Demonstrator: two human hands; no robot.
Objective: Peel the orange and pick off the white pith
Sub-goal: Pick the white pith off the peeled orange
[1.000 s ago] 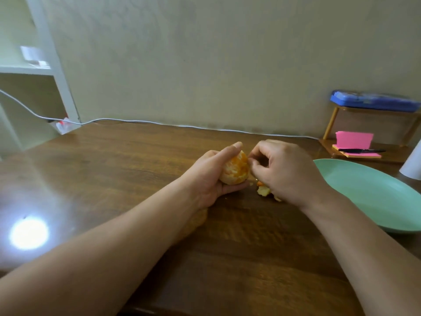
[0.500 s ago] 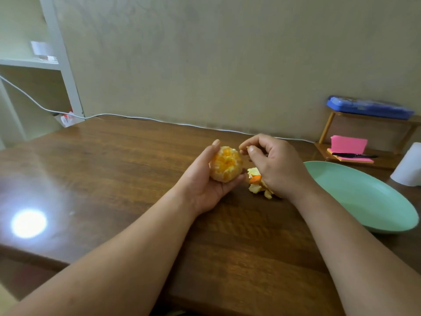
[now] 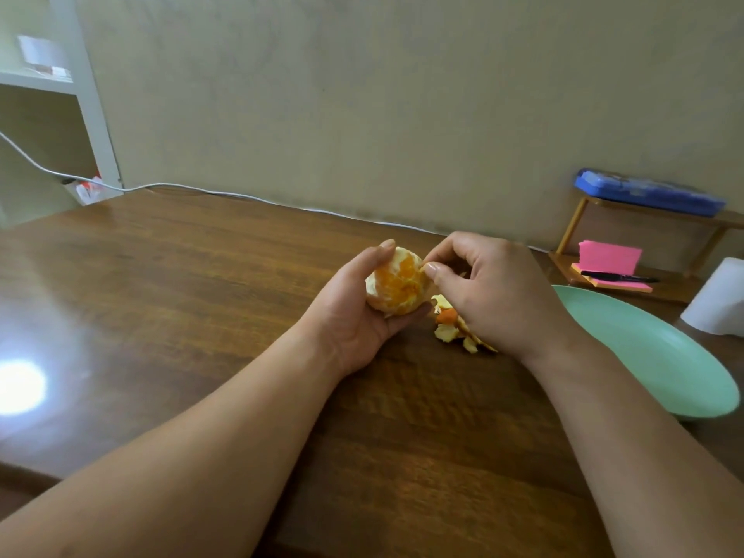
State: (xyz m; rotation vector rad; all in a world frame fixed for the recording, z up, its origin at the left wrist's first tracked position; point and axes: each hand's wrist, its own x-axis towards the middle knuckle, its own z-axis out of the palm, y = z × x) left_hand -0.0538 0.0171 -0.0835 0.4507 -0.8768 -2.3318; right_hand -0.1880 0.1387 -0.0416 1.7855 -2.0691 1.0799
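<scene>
While the left hand (image 3: 350,316) curls round the peeled orange (image 3: 396,285) just above the surface (image 3: 201,316), the right hand (image 3: 495,292) has come back over the peel scraps (image 3: 449,330) — its fingers (image 3: 432,271) now pinch the fruit's edge, so pith picking probably goes on.

1. The orange (image 3: 396,285) shows bright orange flesh mottled with whitish pith.
2. Peel scraps (image 3: 451,330): pale yellow, one piece vivid orange.
3. Table (image 3: 201,275): dark brown, streaked wood grain.
4. Plate (image 3: 644,348): plain mint green.
5. Sticky notes (image 3: 608,257) pink; case (image 3: 648,191) blue; cable (image 3: 241,195) white.
</scene>
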